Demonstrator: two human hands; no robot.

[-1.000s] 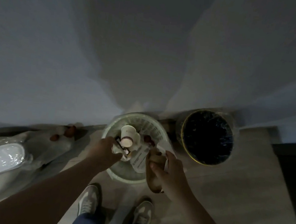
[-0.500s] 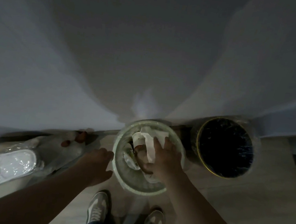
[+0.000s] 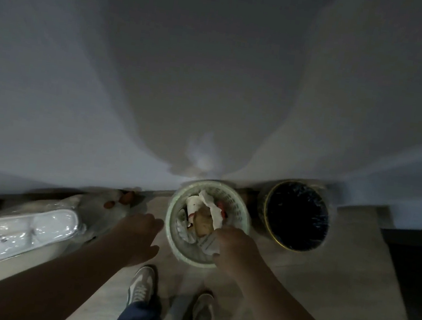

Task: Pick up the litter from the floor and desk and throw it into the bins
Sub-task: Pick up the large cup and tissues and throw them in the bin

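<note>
Two bins stand on the floor point(image 3: 322, 282) against the wall point(image 3: 215, 79): a pale mesh bin point(image 3: 171, 217) directly ahead of my shoes point(image 3: 142, 285), and a dark bin point(image 3: 296, 216) with a black liner just beside it on the right. Inside the pale mesh bin lie a paper cup point(image 3: 194, 207), a crumpled white paper point(image 3: 212, 205) and a brown scrap point(image 3: 204, 223) between them. My right hand point(image 3: 236, 246) hangs over the near rim of that bin, knuckles up and fingers turned down into the opening. Pale paper shows just under the fingertips, but I cannot tell whether they pinch it or hang free above it. My left hand point(image 3: 138, 233) hovers beside the bin's left rim, apart from it, fingers loosely curled and holding nothing. Far left, a plastic-wrapped white package point(image 3: 20, 231) lies on the floor.

Step in hand, as I judge it: depositing litter in the bin, at or near the point of release. The next move calls for letting go of anything in the right hand, lifting both hands clear without catching the light rim, and turning to look for further litter on floor and surface — whether the package counts I cannot say.
</note>
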